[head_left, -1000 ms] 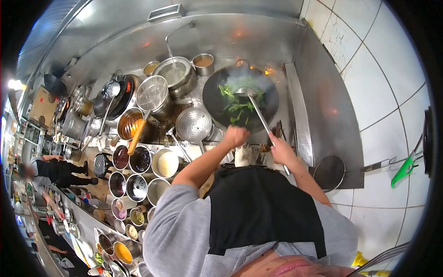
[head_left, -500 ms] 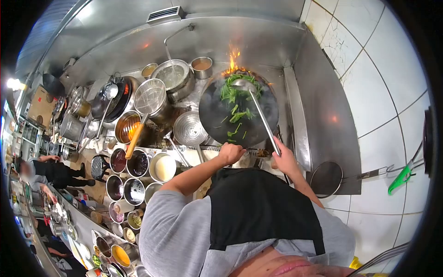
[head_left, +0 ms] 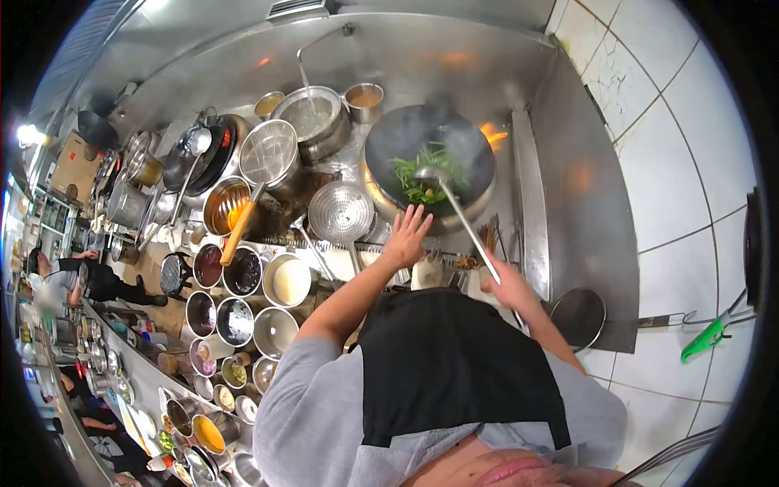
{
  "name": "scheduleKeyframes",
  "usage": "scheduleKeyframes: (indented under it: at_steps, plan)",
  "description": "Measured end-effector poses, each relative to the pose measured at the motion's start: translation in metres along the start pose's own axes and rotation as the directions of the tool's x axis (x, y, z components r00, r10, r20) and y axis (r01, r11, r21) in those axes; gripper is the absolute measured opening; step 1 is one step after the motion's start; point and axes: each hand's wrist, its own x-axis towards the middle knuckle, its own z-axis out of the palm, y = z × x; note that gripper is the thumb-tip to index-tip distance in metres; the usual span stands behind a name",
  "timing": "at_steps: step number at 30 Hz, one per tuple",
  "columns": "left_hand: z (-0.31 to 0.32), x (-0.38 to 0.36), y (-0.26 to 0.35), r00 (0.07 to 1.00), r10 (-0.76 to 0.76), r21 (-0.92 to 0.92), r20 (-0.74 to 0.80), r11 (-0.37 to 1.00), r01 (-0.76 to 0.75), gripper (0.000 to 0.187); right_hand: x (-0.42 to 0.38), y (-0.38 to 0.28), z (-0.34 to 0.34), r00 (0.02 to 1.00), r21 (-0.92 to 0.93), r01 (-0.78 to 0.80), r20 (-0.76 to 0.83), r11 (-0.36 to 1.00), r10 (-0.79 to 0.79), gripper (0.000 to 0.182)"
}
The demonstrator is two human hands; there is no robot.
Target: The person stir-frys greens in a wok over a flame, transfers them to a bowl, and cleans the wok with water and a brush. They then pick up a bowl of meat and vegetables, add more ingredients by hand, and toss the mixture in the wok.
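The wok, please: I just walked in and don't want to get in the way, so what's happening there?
The person in the black apron holds a long-handled ladle in the right hand, its bowl down at the leafy greens in the wok. The left hand is open, fingers spread, at the wok's near edge; whether it touches, I can't tell. Flames show beside the wok's far right side.

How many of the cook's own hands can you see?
2: the left hand, spread open by the near edge of the wok, and the right hand, holding the ladle. Neither is hidden.
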Motion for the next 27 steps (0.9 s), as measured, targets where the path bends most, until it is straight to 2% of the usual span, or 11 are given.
scheduleKeyframes:
  at_steps: [2, 4, 8, 11, 14, 16, 20, 22, 25, 26, 27]
  plan:
    - [-0.009, -0.001, 0.005, 1.0, -0.012, -0.042, 0.001, 0.999, 0.012, 0.092, 0.06, 0.039, 0.021, 0.958, -0.033, 0.217, -0.187, 0.976, -0.219, 0.06]
    - [-0.006, -0.005, 0.009, 1.0, -0.03, -0.056, 0.005, 0.998, 0.031, 0.091, 0.086, -0.005, 0.006, 0.984, 0.012, 0.068, -0.167, 0.998, -0.065, 0.058]
    - [-0.01, -0.001, 0.012, 0.996, -0.091, -0.099, 0.015, 0.991, 0.092, 0.087, 0.125, 0.0, 0.041, 0.957, 0.005, 0.09, -0.278, 0.996, -0.085, 0.059]
    - [-0.011, -0.002, 0.013, 0.996, -0.09, -0.104, 0.008, 0.99, 0.091, 0.086, 0.103, 0.022, 0.053, 0.944, -0.111, 0.251, -0.19, 0.962, -0.268, 0.064]
    - [-0.015, 0.001, 0.01, 0.996, -0.086, -0.099, 0.021, 0.991, 0.088, 0.084, 0.037, 0.001, 0.01, 0.997, -0.09, 0.073, 0.026, 0.993, -0.071, 0.064]
    - [-0.016, 0.004, 0.011, 0.996, -0.083, -0.099, 0.027, 0.991, 0.085, 0.083, 0.013, 0.025, -0.003, 0.99, 0.003, 0.144, -0.009, 0.99, -0.144, 0.061]
    - [-0.013, 0.013, 0.014, 0.994, -0.085, -0.094, -0.064, 0.992, 0.079, 0.066, 0.058, 0.032, -0.011, 0.996, 0.035, -0.026, -0.084, 0.999, 0.029, 0.061]
    - [-0.015, 0.022, 0.013, 0.989, -0.08, -0.098, -0.125, 0.993, 0.068, 0.059, 0.103, 0.052, 0.013, 0.931, 0.112, 0.063, -0.365, 0.992, -0.018, 0.061]
    - [-0.02, 0.032, 0.016, 0.989, -0.093, -0.071, -0.112, 0.994, 0.086, 0.046, 0.127, 0.041, 0.046, 0.9, 0.06, 0.063, -0.435, 0.996, -0.031, 0.059]
    - [-0.027, 0.035, 0.019, 0.99, -0.135, -0.087, -0.031, 0.987, 0.132, 0.04, 0.108, 0.01, 0.034, 0.951, 0.092, -0.045, -0.301, 0.995, 0.071, 0.059]
    - [-0.032, 0.038, 0.019, 0.983, -0.175, -0.096, 0.051, 0.979, 0.179, 0.034, 0.103, 0.018, 0.039, 0.946, 0.092, 0.072, -0.323, 0.993, -0.038, 0.06]
